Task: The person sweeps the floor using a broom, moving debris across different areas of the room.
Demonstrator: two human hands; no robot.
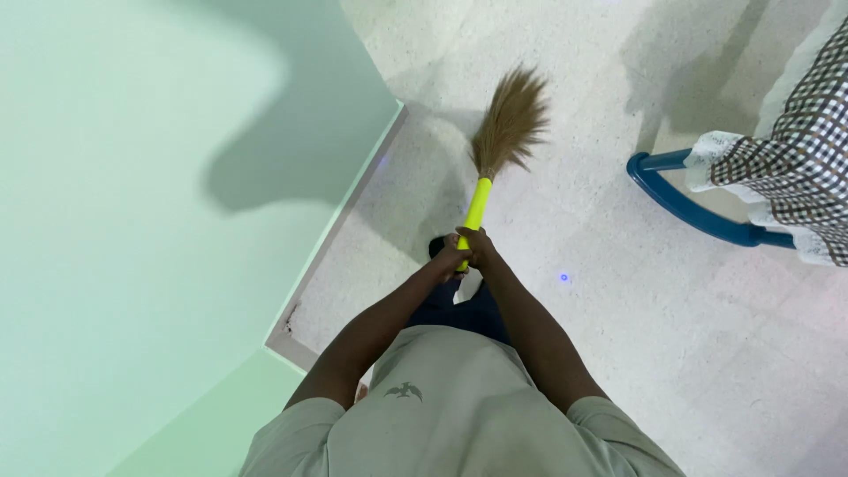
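Head view: the scene is seen from above, down along the person's own chest and arms.
Broom: a short grass broom with a bright yellow plastic handle [475, 215] and a fan of brown dried bristles [511, 124] is held out in front of the body, tilted away from the person, the bristles spread against the floor.
Left hand: the left hand [450, 258] is wrapped around the lower end of the yellow handle, its fingers closed tight on it.
Right hand: the right hand [480, 247] is closed on the same handle end, pressed against the left hand, so that the two grips are seen touching.
Floor: a pale speckled terrazzo floor [618, 336] is seen under the broom, with a shadow cast beside the bristles.
Wall: a pale green painted wall [132, 221] is seen on the left, meeting the floor at a corner just beside the broom.
Chair: a blue curved metal chair frame [680, 208] is seen to the right, well apart from the broom.
Cloth: a brown and white checked cloth with white lace edging [786, 159] is draped over the frame.
Clothing: a grey-green short-sleeved shirt [459, 424] is worn by the person.
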